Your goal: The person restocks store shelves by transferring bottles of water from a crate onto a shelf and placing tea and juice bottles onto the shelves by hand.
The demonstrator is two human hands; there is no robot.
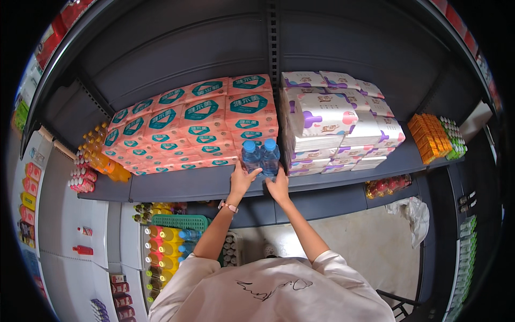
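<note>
Two clear plastic bottles with blue caps stand side by side at the front of the dark grey shelf (173, 186). My left hand (242, 177) is closed around the lower part of the left bottle (251, 157). On the right bottle (270, 155), my right hand (278, 186) has its fingers along the outer side and its thumb in front. Behind and left of the bottles rises a stack of pink tissue packs (201, 124). To their right is a stack of white tissue packs (328, 114) with purple and pink print.
Orange drink bottles (106, 161) stand at the shelf's left end, orange boxes (429, 137) at its right. Below are a green plastic basket (181, 221), rows of drink bottles (171, 249) and a crumpled plastic bag (414, 221). A black metal frame (398, 304) sits low at right.
</note>
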